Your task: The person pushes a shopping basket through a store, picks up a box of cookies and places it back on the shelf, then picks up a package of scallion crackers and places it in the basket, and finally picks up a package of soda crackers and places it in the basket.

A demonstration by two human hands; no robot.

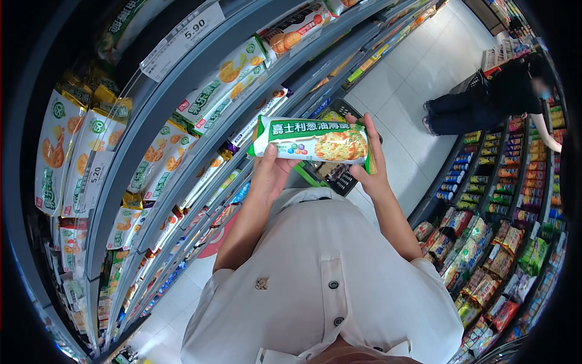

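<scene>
Hands, left (270, 173) and right (370, 167), grip glossy oblong cracker packet (312, 142).

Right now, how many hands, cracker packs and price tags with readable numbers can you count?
Hands on the pack: 2, left hand and right hand
Green-and-white cracker pack held: 1
Readable price tags: 2, 5.90 tag and 5.20 tag
Total: 5

Lying level between both hands: a long green-and-white cracker packet (312, 141), printed face up, showing Chinese lettering and a picture of a cracker at its right end, hovering above a shopping basket.
</scene>
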